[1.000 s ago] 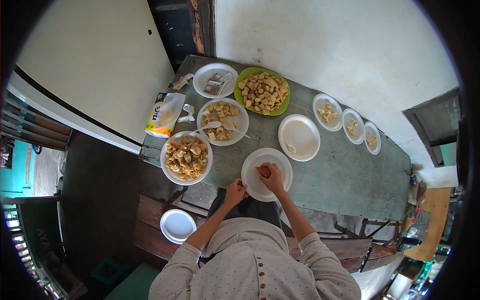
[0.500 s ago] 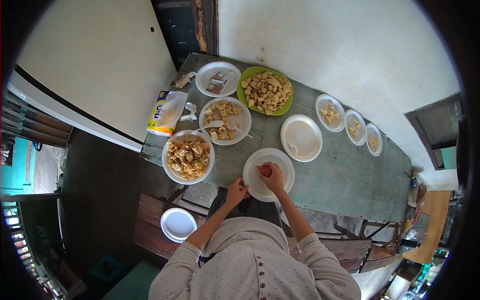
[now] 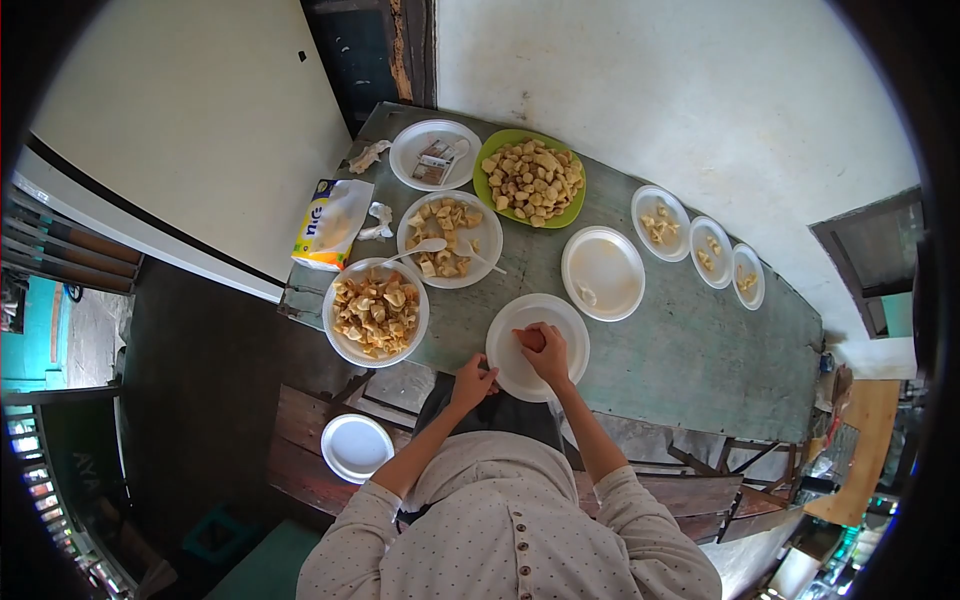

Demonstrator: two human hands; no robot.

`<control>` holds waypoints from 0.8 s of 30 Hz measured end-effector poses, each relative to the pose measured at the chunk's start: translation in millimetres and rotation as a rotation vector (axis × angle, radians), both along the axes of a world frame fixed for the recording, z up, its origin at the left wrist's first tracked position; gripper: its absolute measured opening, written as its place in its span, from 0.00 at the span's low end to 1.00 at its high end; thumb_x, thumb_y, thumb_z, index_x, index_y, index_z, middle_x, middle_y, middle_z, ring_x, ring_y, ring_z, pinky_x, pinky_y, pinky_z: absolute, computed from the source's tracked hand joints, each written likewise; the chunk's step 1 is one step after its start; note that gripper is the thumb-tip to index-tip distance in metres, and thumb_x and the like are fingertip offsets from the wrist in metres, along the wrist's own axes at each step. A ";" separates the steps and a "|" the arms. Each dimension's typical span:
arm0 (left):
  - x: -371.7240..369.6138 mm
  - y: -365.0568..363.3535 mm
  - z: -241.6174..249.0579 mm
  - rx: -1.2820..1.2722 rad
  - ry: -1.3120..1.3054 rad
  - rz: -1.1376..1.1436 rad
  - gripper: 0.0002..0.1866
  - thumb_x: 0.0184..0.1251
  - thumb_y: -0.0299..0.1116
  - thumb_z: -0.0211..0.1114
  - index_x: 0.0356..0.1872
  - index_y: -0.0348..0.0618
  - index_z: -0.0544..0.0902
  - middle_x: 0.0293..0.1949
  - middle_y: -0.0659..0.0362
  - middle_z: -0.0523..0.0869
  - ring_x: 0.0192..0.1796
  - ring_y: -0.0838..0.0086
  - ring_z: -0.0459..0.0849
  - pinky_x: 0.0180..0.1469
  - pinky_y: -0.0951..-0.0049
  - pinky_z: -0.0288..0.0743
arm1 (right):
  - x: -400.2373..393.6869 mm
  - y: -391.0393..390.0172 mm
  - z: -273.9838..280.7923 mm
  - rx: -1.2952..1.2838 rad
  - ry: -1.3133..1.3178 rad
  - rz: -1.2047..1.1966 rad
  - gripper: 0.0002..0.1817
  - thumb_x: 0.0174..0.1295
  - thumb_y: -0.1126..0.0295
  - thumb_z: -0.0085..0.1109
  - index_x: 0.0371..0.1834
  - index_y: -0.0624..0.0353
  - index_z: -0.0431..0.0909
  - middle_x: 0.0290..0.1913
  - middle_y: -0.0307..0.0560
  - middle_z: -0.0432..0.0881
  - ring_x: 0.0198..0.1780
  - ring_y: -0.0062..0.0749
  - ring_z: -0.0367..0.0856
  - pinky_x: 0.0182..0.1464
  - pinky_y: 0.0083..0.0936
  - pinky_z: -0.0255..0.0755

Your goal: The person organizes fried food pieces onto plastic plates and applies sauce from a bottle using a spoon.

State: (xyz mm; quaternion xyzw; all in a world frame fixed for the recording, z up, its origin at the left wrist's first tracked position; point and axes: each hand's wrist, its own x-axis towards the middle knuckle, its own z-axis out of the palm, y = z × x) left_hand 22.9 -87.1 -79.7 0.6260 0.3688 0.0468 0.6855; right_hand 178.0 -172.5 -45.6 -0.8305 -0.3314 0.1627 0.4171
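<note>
A white plate [image 3: 568, 335] lies at the table's near edge, right in front of me. Over its middle is my right hand [image 3: 546, 358], its fingers curled round a small reddish-brown piece [image 3: 525, 338] whose kind I cannot make out. My left hand [image 3: 474, 383] is at the plate's left rim, with thumb and fingers closed on the edge. To the left stands a white bowl [image 3: 328, 325] heaped with yellowish-brown chunks. Beyond it, another white plate [image 3: 488, 226] carries paler cubes and two white spoons [image 3: 430, 246].
A green bowl [image 3: 573, 212] of brown chunks stands at the back. Beside it are a white plate [image 3: 402, 160] with a packet and a tissue pack [image 3: 330, 225]. Another white plate [image 3: 605, 270] and several small plates [image 3: 661, 246] are on the right; one bowl [image 3: 357, 448] sits on the bench.
</note>
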 end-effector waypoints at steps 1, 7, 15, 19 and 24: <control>-0.1 0.0 0.7 0.009 -0.003 0.006 0.13 0.60 0.30 0.59 0.42 0.32 0.70 0.20 0.53 0.82 0.20 0.75 0.82 0.21 0.78 0.75 | -0.1 -0.1 -0.5 -0.001 0.001 0.000 0.18 0.36 0.76 0.63 0.35 0.58 0.75 0.33 0.52 0.76 0.37 0.45 0.76 0.41 0.32 0.71; 0.4 0.7 -1.7 -0.013 -0.006 -0.003 0.14 0.60 0.29 0.59 0.42 0.31 0.69 0.19 0.53 0.82 0.20 0.75 0.82 0.21 0.78 0.75 | -0.8 0.5 -0.2 0.025 -0.011 -0.004 0.16 0.38 0.74 0.64 0.34 0.57 0.75 0.32 0.52 0.76 0.37 0.47 0.76 0.39 0.34 0.70; -0.6 1.0 -5.0 -0.026 -0.018 -0.010 0.14 0.61 0.30 0.59 0.42 0.31 0.69 0.19 0.53 0.81 0.20 0.75 0.82 0.21 0.79 0.74 | -0.7 -0.2 -2.4 0.011 -0.018 0.001 0.17 0.37 0.75 0.64 0.34 0.58 0.75 0.32 0.52 0.76 0.38 0.48 0.75 0.41 0.35 0.70; -0.6 1.8 0.0 -0.012 -0.006 -0.019 0.15 0.61 0.30 0.59 0.44 0.31 0.68 0.20 0.53 0.82 0.20 0.74 0.82 0.21 0.78 0.75 | -0.6 -0.9 -5.8 0.024 -0.017 -0.004 0.17 0.37 0.75 0.63 0.34 0.58 0.75 0.32 0.53 0.76 0.38 0.48 0.75 0.41 0.36 0.70; -0.7 0.9 -5.3 -0.034 -0.023 -0.014 0.15 0.61 0.31 0.59 0.44 0.31 0.68 0.20 0.53 0.82 0.20 0.74 0.82 0.22 0.78 0.75 | -0.5 -1.1 -4.5 0.024 0.001 -0.015 0.16 0.37 0.75 0.63 0.33 0.58 0.75 0.32 0.53 0.76 0.37 0.48 0.75 0.40 0.35 0.70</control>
